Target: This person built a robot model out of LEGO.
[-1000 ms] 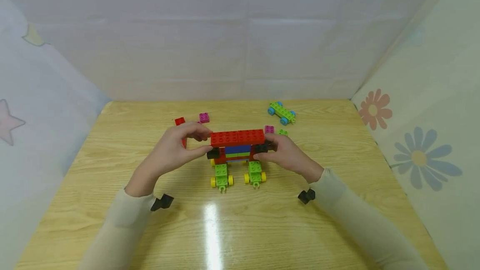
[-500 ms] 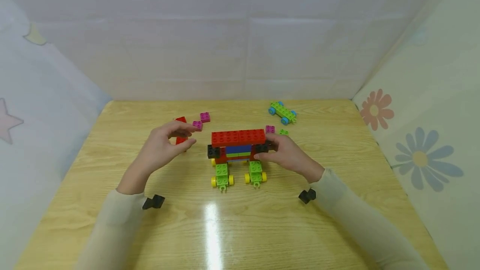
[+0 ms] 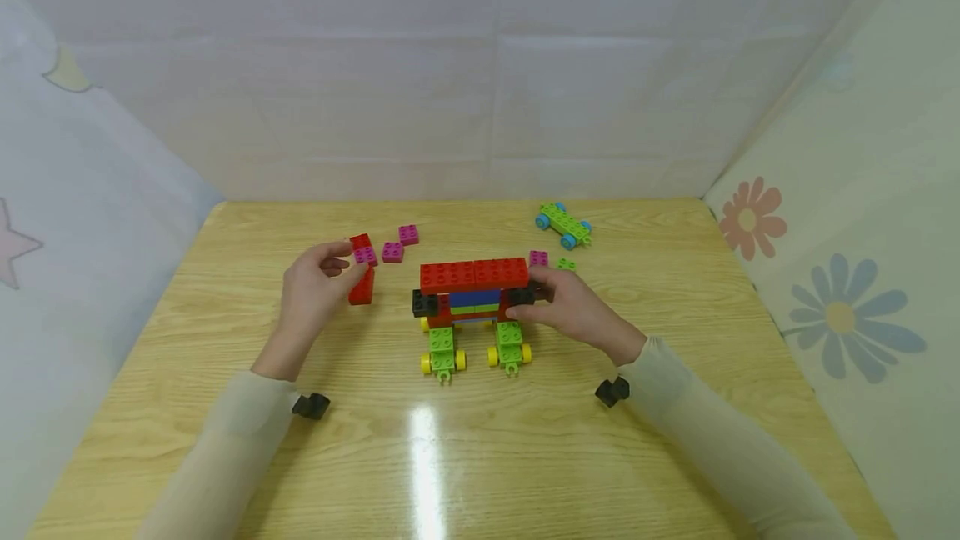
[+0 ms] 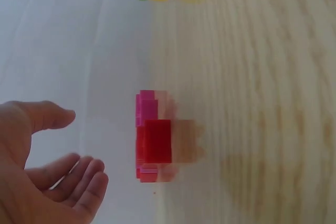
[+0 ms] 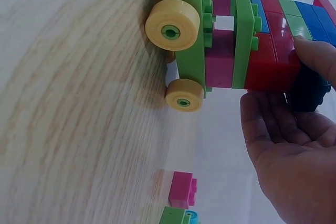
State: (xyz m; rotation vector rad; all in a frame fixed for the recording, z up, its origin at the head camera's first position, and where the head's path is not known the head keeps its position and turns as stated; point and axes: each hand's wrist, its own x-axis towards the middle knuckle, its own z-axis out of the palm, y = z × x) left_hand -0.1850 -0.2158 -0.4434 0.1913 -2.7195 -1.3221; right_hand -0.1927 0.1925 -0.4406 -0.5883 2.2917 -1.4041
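Brick vehicle [image 3: 474, 297] mid-frame, gripped by the right hand [image 3: 573, 307]; centre-left, the loosely spread left hand [image 3: 311, 286] hovers near a red brick [image 3: 362, 287].

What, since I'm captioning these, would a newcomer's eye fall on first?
Probably the brick model, central on the table, red-topped on yellow wheels, its right end gripped by the right hand. Then the left hand, beside a red brick left of the model. A green base with blue wheels sits farther back.
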